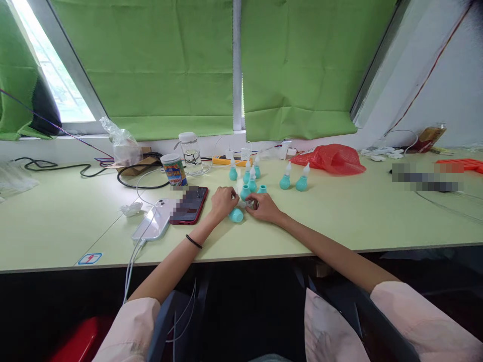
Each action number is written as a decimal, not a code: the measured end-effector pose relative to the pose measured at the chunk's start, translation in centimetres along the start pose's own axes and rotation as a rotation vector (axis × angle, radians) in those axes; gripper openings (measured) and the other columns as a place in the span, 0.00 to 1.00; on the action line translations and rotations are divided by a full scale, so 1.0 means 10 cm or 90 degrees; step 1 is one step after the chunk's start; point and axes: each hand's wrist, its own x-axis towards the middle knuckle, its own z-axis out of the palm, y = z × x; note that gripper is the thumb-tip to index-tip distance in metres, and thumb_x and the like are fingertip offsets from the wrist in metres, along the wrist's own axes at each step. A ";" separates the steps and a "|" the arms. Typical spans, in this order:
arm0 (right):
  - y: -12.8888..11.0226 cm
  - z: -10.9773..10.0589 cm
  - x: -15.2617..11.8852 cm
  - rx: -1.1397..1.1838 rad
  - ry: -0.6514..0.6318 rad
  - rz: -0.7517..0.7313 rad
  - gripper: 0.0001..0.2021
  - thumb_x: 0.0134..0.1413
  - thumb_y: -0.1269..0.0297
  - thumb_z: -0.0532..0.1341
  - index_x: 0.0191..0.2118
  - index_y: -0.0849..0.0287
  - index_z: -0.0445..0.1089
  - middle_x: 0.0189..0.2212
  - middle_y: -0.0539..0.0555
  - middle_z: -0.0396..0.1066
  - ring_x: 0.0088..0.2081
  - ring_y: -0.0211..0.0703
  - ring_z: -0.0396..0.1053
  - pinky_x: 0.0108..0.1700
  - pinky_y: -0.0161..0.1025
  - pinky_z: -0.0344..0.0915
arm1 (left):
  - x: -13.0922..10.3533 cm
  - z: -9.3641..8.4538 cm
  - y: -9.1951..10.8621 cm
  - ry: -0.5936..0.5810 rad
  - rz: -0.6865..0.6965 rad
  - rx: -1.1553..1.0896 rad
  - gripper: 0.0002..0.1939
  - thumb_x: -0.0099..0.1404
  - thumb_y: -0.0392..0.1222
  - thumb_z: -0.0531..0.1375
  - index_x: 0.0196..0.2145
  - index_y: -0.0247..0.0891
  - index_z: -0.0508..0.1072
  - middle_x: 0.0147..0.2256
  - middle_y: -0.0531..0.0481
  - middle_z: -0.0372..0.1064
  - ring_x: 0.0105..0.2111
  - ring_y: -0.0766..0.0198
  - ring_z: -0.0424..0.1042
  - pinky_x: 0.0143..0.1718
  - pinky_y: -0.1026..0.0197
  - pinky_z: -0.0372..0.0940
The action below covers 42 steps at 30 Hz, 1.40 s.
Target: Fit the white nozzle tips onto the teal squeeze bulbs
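Note:
Several teal bulbs with clear tips stand at the table's middle, among them one [233, 173] at the back and a pair [285, 181] to the right. My left hand [224, 202] is closed at the left of the group, its fingertips bent over something too small to name. Just below its fingers a teal bulb without a tip [236, 215] lies tilted. My right hand [263, 207] pinches a small clear piece [248, 204] between thumb and fingers. Two open-topped teal bulbs [245, 191] [261, 189] are right behind the hands.
Left of my hands are a red-edged phone [189, 206], a white phone [155, 221] with cables, a printed tub [174, 170] and a clear jar [191, 154]. A red plastic bag [330, 159] lies at the back right. The table's front edge [241, 258] is near my forearms.

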 end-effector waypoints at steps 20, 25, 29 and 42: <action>-0.09 -0.16 0.01 0.000 0.277 -0.022 0.05 0.46 0.64 0.54 0.32 0.57 0.60 0.27 0.50 0.62 0.20 0.32 0.57 0.25 0.33 0.58 | 0.00 -0.01 0.02 -0.024 -0.027 0.008 0.13 0.56 0.40 0.49 0.31 0.37 0.72 0.31 0.44 0.70 0.34 0.58 0.66 0.30 0.62 0.58; 0.02 -0.26 0.11 -0.011 0.422 0.048 0.06 0.45 0.65 0.53 0.33 0.57 0.56 0.34 0.53 0.59 0.27 0.36 0.60 0.29 0.36 0.59 | -0.02 -0.02 0.03 -0.013 -0.021 -0.008 0.13 0.57 0.39 0.48 0.34 0.38 0.71 0.31 0.45 0.70 0.34 0.59 0.65 0.30 0.63 0.57; 0.21 -0.34 0.19 -0.062 0.502 0.105 0.13 0.44 0.64 0.53 0.38 0.57 0.53 0.39 0.57 0.56 0.42 0.45 0.57 0.40 0.44 0.57 | -0.04 -0.05 0.06 0.038 0.023 -0.014 0.12 0.56 0.36 0.48 0.35 0.38 0.69 0.29 0.48 0.69 0.34 0.61 0.64 0.30 0.63 0.57; 0.88 -0.39 0.21 -0.297 0.391 0.308 0.23 0.42 0.59 0.55 0.48 0.51 0.56 0.53 0.59 0.40 0.46 0.58 0.47 0.39 0.56 0.52 | -0.15 -0.18 0.17 -0.026 0.267 -0.028 0.19 0.60 0.48 0.43 0.26 0.36 0.68 0.22 0.48 0.64 0.24 0.65 0.64 0.27 0.64 0.53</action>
